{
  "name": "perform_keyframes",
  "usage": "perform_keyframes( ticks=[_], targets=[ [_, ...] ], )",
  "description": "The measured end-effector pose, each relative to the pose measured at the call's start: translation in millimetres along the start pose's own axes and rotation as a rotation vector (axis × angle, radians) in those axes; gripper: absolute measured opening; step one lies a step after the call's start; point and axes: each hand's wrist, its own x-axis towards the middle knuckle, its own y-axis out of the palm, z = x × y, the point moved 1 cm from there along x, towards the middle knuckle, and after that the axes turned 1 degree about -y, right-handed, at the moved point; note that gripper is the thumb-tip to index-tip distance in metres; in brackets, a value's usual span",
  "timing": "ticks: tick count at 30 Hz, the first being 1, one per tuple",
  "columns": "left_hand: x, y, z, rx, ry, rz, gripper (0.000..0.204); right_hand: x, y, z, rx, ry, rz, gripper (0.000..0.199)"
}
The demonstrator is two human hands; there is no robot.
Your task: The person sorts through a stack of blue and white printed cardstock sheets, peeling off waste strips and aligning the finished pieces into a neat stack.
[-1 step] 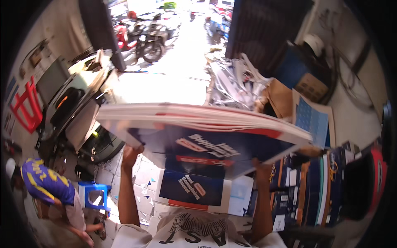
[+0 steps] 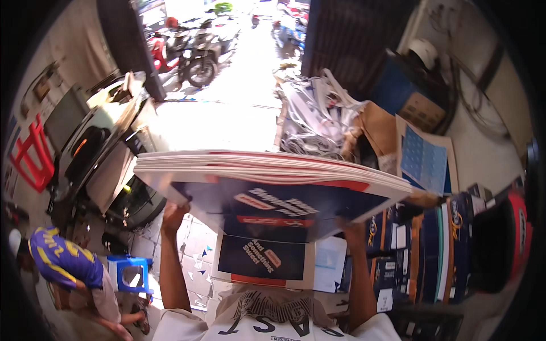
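Observation:
My left hand [image 2: 175,215] grips the near left side of a stack of large printed boards [image 2: 273,196], dark blue with a red band and white borders. My right hand [image 2: 352,232] holds the same stack at its right side, its fingers partly in shadow. Several white edges show layered along the far side, which is raised and tilted toward the doorway. Below the stack, close to my body, lies another dark blue printed board [image 2: 259,258] with a white border. Beside it is a pale blue and white sheet [image 2: 329,266].
To the right stand several dark blue boxes [image 2: 424,250]. White strip scraps [image 2: 313,111] and a brown carton [image 2: 380,129] are piled by the doorway. A parked motorbike [image 2: 85,153], a blue stool [image 2: 129,274] and a bent-over person [image 2: 65,258] are on the left.
The stack sits slightly lower and farther left in the picture, and the surroundings have also shifted a little left. Both hands keep their hold.

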Motion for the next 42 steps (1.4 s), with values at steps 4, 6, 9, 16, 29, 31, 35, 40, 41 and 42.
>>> perform_keyframes(
  ticks=[4, 6, 9, 16, 29, 31, 35, 40, 41, 42],
  targets=[
    [3, 3, 39, -0.136, -0.024, -0.209, 0.03, -5, 7, 12, 0.41, 0.025, 0.131, 0.057],
    [22, 43, -14, -0.664, -0.164, -0.21, 0.031, 0, -11, -1, 0.356, 0.043, 0.01, 0.059],
    [31, 23, -19, -0.643, -0.125, -0.12, 0.031, 9, -12, 14, 0.244, 0.002, 0.014, 0.069],
    [48, -11, -66, -0.369, -0.091, -0.088, 0.025, -14, 4, 300, -0.452, -0.813, -0.091, 0.108],
    [61, -20, -169, -0.515, -0.154, -0.017, 0.063, 17, 166, 289, -0.702, -1.129, 0.364, 0.016],
    [62, -10, -184, -0.524, -0.05, -0.084, 0.056, 24, 164, 285, -0.733, -1.188, 0.344, 0.017],
    [72, -9, -205, -0.449, -0.083, -0.12, 0.02, 31, 168, 301, -0.708, -0.991, 0.495, 0.017],
    [78, -4, -196, -0.542, 0.014, -0.162, 0.021, 18, 221, 325, -0.911, -1.153, 0.341, 0.05],
    [77, -3, -195, -0.565, -0.001, -0.161, 0.022, 13, 235, 326, -0.887, -0.969, 0.45, 0.053],
    [79, -6, -193, -0.564, -0.003, -0.157, 0.022, 16, 240, 326, -0.886, -0.964, 0.449, 0.053]
  ],
)
